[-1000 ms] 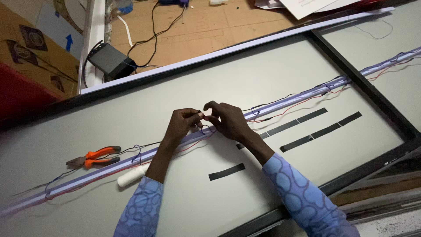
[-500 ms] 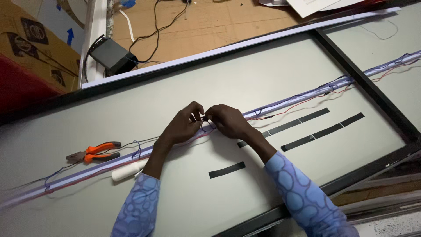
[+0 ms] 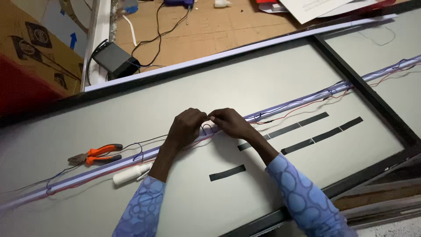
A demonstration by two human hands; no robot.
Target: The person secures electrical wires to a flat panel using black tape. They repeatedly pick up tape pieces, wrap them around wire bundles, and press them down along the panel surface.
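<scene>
Seen from above, a person in blue patterned sleeves leaned over a large pale grey panel (image 3: 272, 83) in a black frame. The left hand (image 3: 186, 127) and right hand (image 3: 230, 123) met at the middle of a long pale strip (image 3: 298, 102) that ran slantwise across the panel, with thin red and dark wires (image 3: 302, 109) alongside it. Each hand's grip was closed in a pinch on a small loop of dark wire (image 3: 205, 128) lying right on the strip between the fingertips. The step in hand looked like twisting or joining wire ends at that spot; the next move would likely call for fine fingertip work and steady tension. Orange-handled pliers (image 3: 97, 154) and a white tube (image 3: 130, 174) lay to the left, and black tape strips (image 3: 227, 172) sat near the right forearm.
</scene>
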